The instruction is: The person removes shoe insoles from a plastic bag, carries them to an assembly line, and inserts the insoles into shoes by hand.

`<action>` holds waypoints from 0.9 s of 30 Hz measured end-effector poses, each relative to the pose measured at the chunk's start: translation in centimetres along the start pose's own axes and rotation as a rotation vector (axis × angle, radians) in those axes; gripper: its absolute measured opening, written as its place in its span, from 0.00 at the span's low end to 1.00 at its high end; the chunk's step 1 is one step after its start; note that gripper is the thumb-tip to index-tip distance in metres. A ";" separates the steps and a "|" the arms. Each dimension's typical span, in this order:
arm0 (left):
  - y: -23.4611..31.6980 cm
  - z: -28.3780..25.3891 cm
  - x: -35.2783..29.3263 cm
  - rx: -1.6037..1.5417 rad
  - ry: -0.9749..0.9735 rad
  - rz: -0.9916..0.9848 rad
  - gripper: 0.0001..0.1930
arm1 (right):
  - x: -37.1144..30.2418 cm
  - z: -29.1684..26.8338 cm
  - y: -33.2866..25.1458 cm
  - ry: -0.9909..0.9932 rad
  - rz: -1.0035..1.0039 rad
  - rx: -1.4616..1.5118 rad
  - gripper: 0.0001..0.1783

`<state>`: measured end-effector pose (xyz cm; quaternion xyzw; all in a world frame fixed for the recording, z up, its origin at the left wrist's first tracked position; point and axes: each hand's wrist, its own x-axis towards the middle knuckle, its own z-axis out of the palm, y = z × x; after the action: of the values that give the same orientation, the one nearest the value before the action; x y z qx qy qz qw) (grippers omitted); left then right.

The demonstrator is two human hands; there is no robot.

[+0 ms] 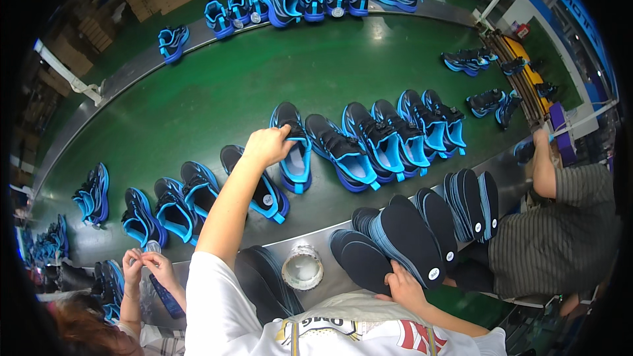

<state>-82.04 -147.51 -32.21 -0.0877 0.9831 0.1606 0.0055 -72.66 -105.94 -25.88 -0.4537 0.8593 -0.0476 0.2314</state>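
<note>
My left hand reaches over the conveyor and grips a black and blue sneaker near its tongue and laces; the heel points toward me. Down at the near ledge, my right hand is closed at the lower edge of a stack of black insoles, some of its fingers hidden. A darker insole lies at the left of that stack, close to my fingertips. Just left of my gripped shoe rests another sneaker with a pale round sticker inside.
Several sneakers stand in a row to the right, others to the left. A white-rimmed pot sits between insole stacks. Co-workers' hands work at left; a striped-shirted person is at right. More shoes line the far ledge.
</note>
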 end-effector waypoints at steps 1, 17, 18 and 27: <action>0.6 -0.4 -0.1 -0.028 -0.086 -0.028 0.18 | -0.2 0.1 0.0 0.026 0.008 0.020 0.28; 2.8 6.7 -4.2 -1.337 0.125 -0.603 0.21 | 21.9 -6.6 -0.2 0.178 -0.318 -0.141 0.07; 2.8 7.0 -4.2 -1.311 0.147 -0.596 0.22 | 23.4 -5.4 -0.6 0.097 -0.292 -0.179 0.07; 3.3 7.8 -4.3 -1.103 0.283 -0.610 0.25 | 27.0 -0.3 -2.2 0.170 -0.109 -0.078 0.13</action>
<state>-78.50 -141.25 -38.36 -0.3736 0.6782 0.6205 -0.1245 -84.09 -128.88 -34.57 -0.5028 0.8510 -0.0650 0.1368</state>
